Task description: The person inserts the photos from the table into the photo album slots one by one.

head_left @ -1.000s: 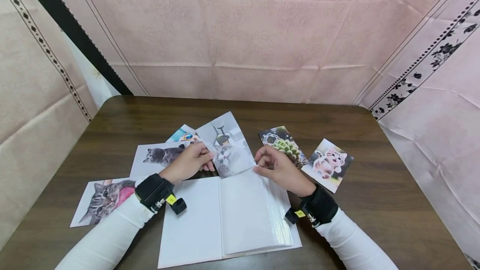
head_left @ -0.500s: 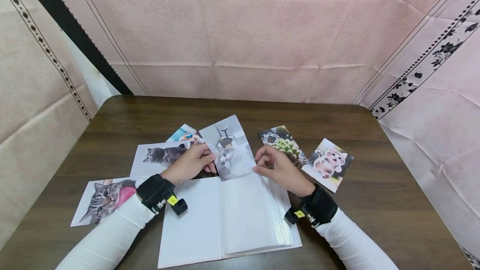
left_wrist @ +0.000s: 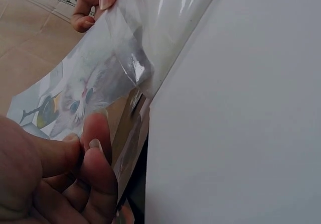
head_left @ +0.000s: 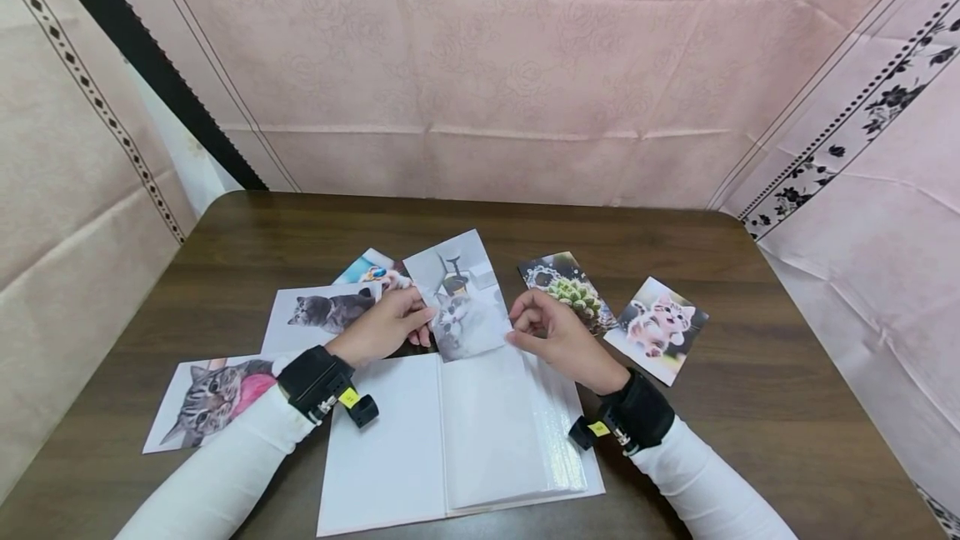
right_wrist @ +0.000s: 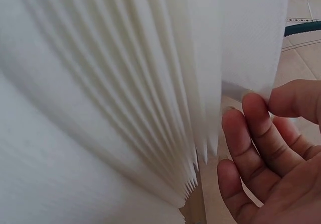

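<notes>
Throughout, dark wood-grain surface point(head_left: 750, 440) with rounded far corners, backed by creased pink cloth point(head_left: 480, 65); black strip point(head_left: 150, 65) slanting down at left, dark floral border point(head_left: 892, 102) at right. Laid out at left: striped cat photo point(head_left: 206, 407), grey cat photo point(head_left: 326, 312) and blue-cornered photo point(head_left: 371, 267); at right: cactus photo point(head_left: 573, 294) just beside pink kitten photo point(head_left: 658, 327). Nearest the viewer, open white album point(head_left: 386, 448). At the far edge of its right-hand pages, held photo point(head_left: 461, 298) of a pale kitten: long axis pointing away and leaning left, kitten toward the near end, near end under the plastic of a clear pocket point(left_wrist: 135, 68). Left fingers point(left_wrist: 100, 133): nearly closed, pinching the held photo's left edge against the thumb. Right fingers point(right_wrist: 258, 118): thumb and index finger together on the pocket's edge, beside the photo's near right corner, other fingers bent; grip on the photo itself, impossible to tell.
</notes>
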The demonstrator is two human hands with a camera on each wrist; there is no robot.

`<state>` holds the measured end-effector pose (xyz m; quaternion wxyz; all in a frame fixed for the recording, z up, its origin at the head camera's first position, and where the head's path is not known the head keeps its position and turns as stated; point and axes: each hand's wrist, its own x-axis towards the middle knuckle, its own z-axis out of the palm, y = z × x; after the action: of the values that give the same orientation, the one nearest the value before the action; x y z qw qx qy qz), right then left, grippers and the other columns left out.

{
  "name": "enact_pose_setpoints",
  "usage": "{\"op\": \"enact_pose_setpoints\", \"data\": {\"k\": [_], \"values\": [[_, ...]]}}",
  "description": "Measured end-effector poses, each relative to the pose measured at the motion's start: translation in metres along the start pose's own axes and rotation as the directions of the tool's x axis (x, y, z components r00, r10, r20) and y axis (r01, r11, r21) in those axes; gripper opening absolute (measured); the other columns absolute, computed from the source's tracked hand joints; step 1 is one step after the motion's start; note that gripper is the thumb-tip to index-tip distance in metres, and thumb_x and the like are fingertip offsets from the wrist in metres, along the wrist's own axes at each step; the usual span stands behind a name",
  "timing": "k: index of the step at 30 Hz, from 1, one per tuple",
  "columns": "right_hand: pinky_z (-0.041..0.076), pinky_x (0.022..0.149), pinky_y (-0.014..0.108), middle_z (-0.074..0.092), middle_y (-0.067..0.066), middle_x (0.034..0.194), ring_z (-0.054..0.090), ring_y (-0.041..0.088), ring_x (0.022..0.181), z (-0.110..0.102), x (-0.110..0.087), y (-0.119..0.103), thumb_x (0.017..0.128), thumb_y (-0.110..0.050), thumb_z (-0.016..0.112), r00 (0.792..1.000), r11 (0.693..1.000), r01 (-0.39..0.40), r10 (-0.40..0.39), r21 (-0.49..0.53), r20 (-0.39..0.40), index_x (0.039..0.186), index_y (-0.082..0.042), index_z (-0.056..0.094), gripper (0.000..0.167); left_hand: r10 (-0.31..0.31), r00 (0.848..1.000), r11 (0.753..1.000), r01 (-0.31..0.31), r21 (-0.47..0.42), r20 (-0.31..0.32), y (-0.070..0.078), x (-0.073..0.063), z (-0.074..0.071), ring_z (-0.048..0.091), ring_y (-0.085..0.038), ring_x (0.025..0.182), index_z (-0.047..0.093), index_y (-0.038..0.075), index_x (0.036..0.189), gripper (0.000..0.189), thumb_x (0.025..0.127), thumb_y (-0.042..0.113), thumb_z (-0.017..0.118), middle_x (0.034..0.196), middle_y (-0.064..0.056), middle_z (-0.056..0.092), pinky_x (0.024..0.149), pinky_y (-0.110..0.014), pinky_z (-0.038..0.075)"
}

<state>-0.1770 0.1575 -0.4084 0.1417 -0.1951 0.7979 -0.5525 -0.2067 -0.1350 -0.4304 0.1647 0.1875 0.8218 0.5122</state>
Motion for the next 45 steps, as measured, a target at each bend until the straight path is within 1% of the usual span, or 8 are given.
{"op": "enact_pose_setpoints", "data": {"k": [7, 16, 20, 24, 28, 32, 39, 45], "values": [[0.045, 0.077, 0.023, 0.065, 0.011, 0.090, 0.058, 0.015, 0.082, -0.002, -0.001, 0.000, 0.097, -0.002, 0.064, 1.000, 0.999, 0.014, -0.014, 0.032, 0.006, 0.117, -0.002, 0.051, 0.024, -0.006, 1.000, 1.000, 0.006, 0.016, 0.022, 0.001, 0.005, 0.002, 0.062, -0.020, 0.072, 0.056, 0.000, 0.099, 0.015, 0.107, 0.010, 0.049, 0.078, -0.009, 0.066, 0.069, -0.027, 0.050], [0.047, 0.077, 0.023, 0.064, 0.009, 0.091, 0.060, 0.016, 0.084, -0.004, 0.000, 0.001, 0.097, -0.004, 0.066, 1.000, 1.000, 0.007, -0.007, 0.010, 0.001, 0.118, -0.003, 0.051, 0.026, -0.028, 0.999, 1.000, 0.027, 0.014, 0.030, 0.000, 0.008, -0.001, 0.059, -0.020, 0.072, 0.056, 0.000, 0.099, 0.016, 0.108, 0.010, 0.047, 0.078, -0.007, 0.065, 0.067, -0.025, 0.048], [0.048, 0.078, 0.023, 0.066, 0.011, 0.093, 0.062, 0.016, 0.085, -0.004, 0.000, 0.000, 0.097, -0.004, 0.066, 1.000, 1.000, 0.006, -0.006, 0.014, -0.002, 0.117, -0.003, 0.052, 0.025, -0.038, 0.999, 0.999, 0.037, 0.018, 0.038, -0.001, 0.008, -0.001, 0.058, -0.020, 0.073, 0.057, 0.001, 0.099, 0.017, 0.108, 0.011, 0.047, 0.076, -0.007, 0.063, 0.064, -0.024, 0.041], [0.048, 0.077, 0.023, 0.067, 0.012, 0.094, 0.063, 0.015, 0.085, -0.004, 0.000, -0.001, 0.097, -0.003, 0.065, 1.000, 1.000, 0.013, -0.013, 0.014, -0.010, 0.116, -0.003, 0.053, 0.023, -0.056, 0.997, 0.998, 0.054, 0.037, 0.055, -0.002, 0.008, 0.001, 0.051, -0.020, 0.073, 0.057, 0.002, 0.098, 0.019, 0.108, 0.014, 0.047, 0.074, -0.005, 0.060, 0.063, -0.026, 0.034], [0.048, 0.077, 0.023, 0.067, 0.012, 0.094, 0.063, 0.014, 0.085, -0.005, 0.000, -0.001, 0.097, -0.003, 0.065, 1.000, 1.000, 0.015, -0.015, 0.015, -0.007, 0.116, -0.002, 0.053, 0.022, -0.062, 0.996, 0.998, 0.061, 0.024, 0.059, -0.002, 0.008, 0.001, 0.049, -0.020, 0.070, 0.056, 0.002, 0.098, 0.018, 0.108, 0.014, 0.049, 0.073, -0.005, 0.061, 0.062, -0.026, 0.035], [0.048, 0.076, 0.023, 0.066, 0.011, 0.094, 0.062, 0.015, 0.084, -0.004, 0.000, -0.001, 0.098, -0.004, 0.065, 1.000, 1.000, 0.009, -0.009, 0.019, 0.005, 0.115, -0.002, 0.053, 0.021, -0.063, 0.996, 0.998, 0.064, -0.023, 0.055, -0.001, 0.009, 0.002, 0.049, -0.018, 0.066, 0.053, 0.003, 0.096, 0.018, 0.107, 0.017, 0.052, 0.073, -0.005, 0.064, 0.059, -0.025, 0.035], [0.047, 0.075, 0.023, 0.066, 0.013, 0.094, 0.063, 0.014, 0.084, -0.003, 0.000, -0.001, 0.097, -0.003, 0.065, 0.999, 0.999, 0.031, -0.032, 0.033, 0.023, 0.114, -0.002, 0.054, 0.020, -0.054, 0.999, 0.998, 0.054, -0.033, 0.006, -0.002, 0.012, 0.003, 0.053, -0.018, 0.065, 0.054, 0.002, 0.091, 0.021, 0.105, 0.017, 0.055, 0.069, -0.004, 0.067, 0.059, -0.024, 0.038], [0.048, 0.075, 0.023, 0.065, 0.012, 0.094, 0.064, 0.012, 0.085, -0.002, -0.001, -0.001, 0.097, -0.001, 0.064, 0.999, 0.999, 0.045, -0.045, 0.019, 0.005, 0.112, -0.001, 0.055, 0.018, -0.036, 0.998, 0.998, 0.039, -0.058, 0.049, 0.000, 0.011, 0.007, 0.055, -0.018, 0.063, 0.052, 0.002, 0.088, 0.024, 0.106, 0.017, 0.054, 0.068, -0.005, 0.064, 0.059, -0.024, 0.039]]}}
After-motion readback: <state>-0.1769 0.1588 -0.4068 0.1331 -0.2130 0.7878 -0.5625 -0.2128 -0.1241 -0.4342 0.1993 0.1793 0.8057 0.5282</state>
